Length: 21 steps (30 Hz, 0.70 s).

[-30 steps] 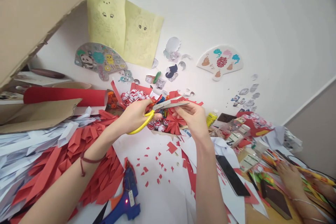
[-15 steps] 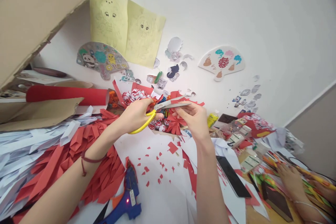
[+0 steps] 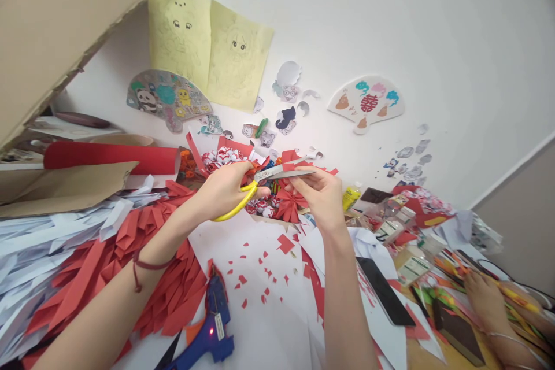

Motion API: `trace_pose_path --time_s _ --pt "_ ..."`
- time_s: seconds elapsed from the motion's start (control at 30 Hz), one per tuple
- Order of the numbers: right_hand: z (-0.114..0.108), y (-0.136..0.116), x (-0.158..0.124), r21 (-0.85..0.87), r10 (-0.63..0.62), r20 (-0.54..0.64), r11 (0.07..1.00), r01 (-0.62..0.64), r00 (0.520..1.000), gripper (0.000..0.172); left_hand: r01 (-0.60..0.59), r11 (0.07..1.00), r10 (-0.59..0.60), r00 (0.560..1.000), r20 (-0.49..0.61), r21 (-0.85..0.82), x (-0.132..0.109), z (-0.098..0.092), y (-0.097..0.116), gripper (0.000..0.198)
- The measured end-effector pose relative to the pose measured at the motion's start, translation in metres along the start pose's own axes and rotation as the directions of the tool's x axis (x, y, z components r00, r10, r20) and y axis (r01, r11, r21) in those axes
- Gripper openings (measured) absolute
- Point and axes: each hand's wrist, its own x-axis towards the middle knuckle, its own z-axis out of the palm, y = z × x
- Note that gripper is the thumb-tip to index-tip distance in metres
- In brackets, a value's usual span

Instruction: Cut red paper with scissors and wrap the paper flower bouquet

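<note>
My left hand (image 3: 225, 188) is closed on a pair of scissors (image 3: 265, 176) by the yellow handle, with the blades parted and pointing right. A small bit of red paper (image 3: 288, 167) shows between the blades. My right hand (image 3: 323, 191) pinches the red paper beside the blade tips; its fingers hide most of that paper. Behind the hands lie a folded red paper flower (image 3: 289, 205) and red-and-white paper flowers (image 3: 223, 157). Beneath them, red paper scraps (image 3: 264, 272) are scattered over a white sheet (image 3: 273, 335).
A blue glue gun (image 3: 214, 312) with a lit red light lies at the front. Folded red strips (image 3: 169, 283) and white strips (image 3: 39, 266) are piled left. To the right are a phone (image 3: 385, 292), a yellow bottle (image 3: 351, 196) and another person's limb (image 3: 483, 295). Cardboard (image 3: 56, 29) juts in upper left.
The red paper bit now shows between the scissor blades. My hands have hardly moved. At the far right, the other person's limb has shifted slightly.
</note>
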Motion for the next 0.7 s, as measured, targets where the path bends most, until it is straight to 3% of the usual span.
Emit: trace_pose_path --time_s 0.4,0.7 --pt "0.006 0.000 -0.001 0.017 -0.049 -0.036 0.999 0.050 0.998 0.017 -0.002 1.000 0.002 1.000 -0.027 -0.029 -0.001 0.002 -0.001 0.038" --pt "0.016 0.001 -0.001 0.063 -0.050 -0.120 0.996 0.058 0.992 0.017 -0.017 0.984 0.012 0.999 -0.032 -0.179 -0.001 0.009 0.005 0.038"
